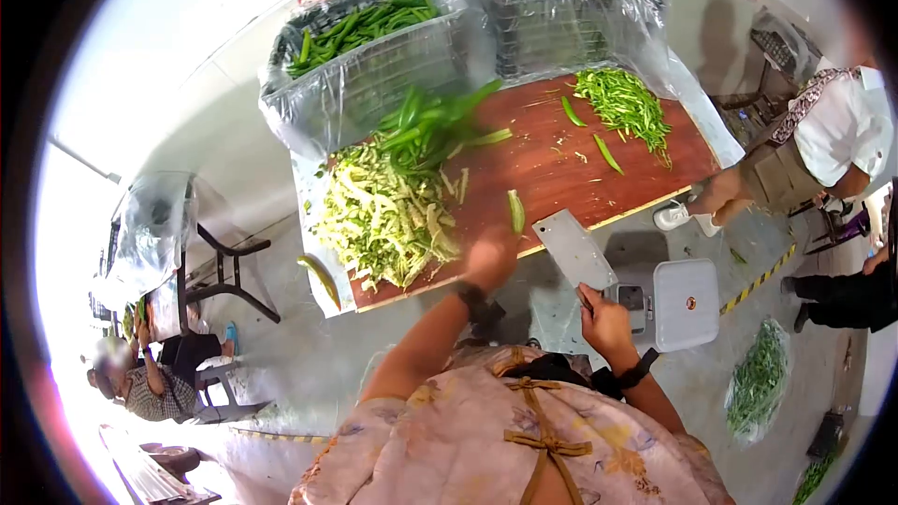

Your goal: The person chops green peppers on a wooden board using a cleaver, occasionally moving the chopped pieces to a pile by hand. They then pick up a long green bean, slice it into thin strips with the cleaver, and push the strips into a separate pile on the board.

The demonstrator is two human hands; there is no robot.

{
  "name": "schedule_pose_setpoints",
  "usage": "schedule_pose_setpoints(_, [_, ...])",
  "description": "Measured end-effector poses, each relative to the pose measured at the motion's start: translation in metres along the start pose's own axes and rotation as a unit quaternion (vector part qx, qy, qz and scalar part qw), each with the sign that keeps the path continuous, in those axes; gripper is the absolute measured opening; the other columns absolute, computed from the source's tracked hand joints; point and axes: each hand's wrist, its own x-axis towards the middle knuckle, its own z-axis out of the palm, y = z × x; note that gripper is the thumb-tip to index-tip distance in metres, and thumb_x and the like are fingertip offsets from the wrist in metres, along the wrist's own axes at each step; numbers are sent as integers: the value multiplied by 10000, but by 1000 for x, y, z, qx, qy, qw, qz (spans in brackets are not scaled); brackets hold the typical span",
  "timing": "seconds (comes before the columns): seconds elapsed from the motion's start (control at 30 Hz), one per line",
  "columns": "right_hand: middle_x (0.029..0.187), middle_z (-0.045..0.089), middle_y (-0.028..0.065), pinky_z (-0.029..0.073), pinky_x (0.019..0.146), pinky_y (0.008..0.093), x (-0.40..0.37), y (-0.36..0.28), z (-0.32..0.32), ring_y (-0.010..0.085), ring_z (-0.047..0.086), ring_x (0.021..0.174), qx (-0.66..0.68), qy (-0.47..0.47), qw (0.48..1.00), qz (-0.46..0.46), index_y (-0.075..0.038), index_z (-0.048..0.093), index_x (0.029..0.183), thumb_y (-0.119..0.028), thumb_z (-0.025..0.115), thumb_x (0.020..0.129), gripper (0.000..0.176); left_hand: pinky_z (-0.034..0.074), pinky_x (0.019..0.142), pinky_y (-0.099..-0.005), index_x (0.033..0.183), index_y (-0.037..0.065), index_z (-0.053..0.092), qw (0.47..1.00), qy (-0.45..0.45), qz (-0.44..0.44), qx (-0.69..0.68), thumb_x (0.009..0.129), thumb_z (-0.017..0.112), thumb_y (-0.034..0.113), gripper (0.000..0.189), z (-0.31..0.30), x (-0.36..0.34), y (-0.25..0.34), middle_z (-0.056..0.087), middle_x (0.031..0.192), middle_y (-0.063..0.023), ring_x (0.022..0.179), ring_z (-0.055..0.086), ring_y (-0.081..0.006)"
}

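Note:
My right hand (606, 318) is closed round the handle of a cleaver (573, 250), whose wide blade lies at the front edge of the red-brown board (552, 164). My left hand (491, 257) is blurred by motion over the board's front edge, so its fingers cannot be made out. Just beyond it is a piece of green pepper (515, 211). Blurred whole green peppers (421, 131) are at the back of a heap of pale chopped pieces (383, 215) on the board's left. Thin green strips (625, 108) are piled at the back right.
Behind the board stand a plastic-lined crate of green peppers (365, 33) and another lined crate (580, 23). A scale (631, 304) and white lid (686, 304) are below right. A bag of greens (758, 379) lies on the floor. Other people are at both sides.

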Motion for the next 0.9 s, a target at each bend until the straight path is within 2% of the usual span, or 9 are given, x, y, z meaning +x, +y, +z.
schedule_pose_setpoints(0.07, [774,625,211,478,618,479,-2,-10,-6,392,607,676,-8,-17,1000,-13,-130,563,1240,-129,625,788,456,455,655,-383,931,75,593,993,97,-3,-63,768,513,63,183,-28,-1,15,558,895,-96,852,544,-273])
schedule_pose_setpoints(0.1, [773,624,211,479,619,477,-3,-15,-8,390,607,675,-17,-33,999,-21,-131,563,1242,-132,624,790,456,455,655,-383,931,75,593,993,98,-6,-61,768,513,63,183,-30,-5,18,558,895,-96,852,544,-273])
schedule_pose_setpoints(0.17, [768,623,209,479,620,478,-3,-22,-10,388,607,676,-18,-37,999,-25,-131,564,1240,-137,620,793,451,444,734,-396,983,97,603,997,55,-37,-44,736,547,47,258,-34,-13,23,550,1003,-68,941,526,-273])
schedule_pose_setpoints(0.27, [749,618,206,478,618,479,-3,-28,-11,387,606,670,-21,-39,999,-31,-127,568,1234,-146,612,799,437,434,750,-402,1002,85,602,998,45,-37,-31,717,563,60,289,-36,-16,27,539,1035,-65,953,526,-264])
schedule_pose_setpoints(0.6, [725,626,234,495,630,492,8,-43,-17,402,622,666,-41,-52,996,-51,-100,554,1185,-112,547,798,387,417,771,-397,970,66,613,999,29,-26,19,701,579,98,274,-36,-19,22,550,985,-65,975,513,-244])
schedule_pose_setpoints(0.7, [719,628,232,498,620,489,10,-47,-17,400,625,655,-52,-59,996,-44,-99,560,1169,-102,532,800,370,410,777,-386,908,68,626,998,42,-1,54,693,576,125,228,-41,-16,23,554,967,-57,969,509,-229])
schedule_pose_setpoints(0.77, [719,623,228,492,619,487,12,-48,-15,399,617,659,-52,-59,996,-37,-98,569,1177,-120,573,796,381,405,778,-376,828,87,628,993,78,64,66,688,566,135,161,-44,-12,22,562,923,-49,955,503,-217])
schedule_pose_setpoints(0.8, [718,619,225,486,619,486,13,-48,-15,398,610,664,-51,-59,996,-32,-96,578,1186,-138,613,793,396,405,778,-376,828,87,628,993,78,64,65,688,566,135,161,-42,-11,20,562,923,-49,955,503,-217])
schedule_pose_setpoints(0.9, [716,619,225,485,617,489,14,-50,-18,399,611,663,-54,-66,996,-30,-96,574,1193,-130,607,792,404,403,782,-373,775,103,619,995,58,36,69,679,561,135,117,-37,-10,16,566,878,-43,924,505,-218])
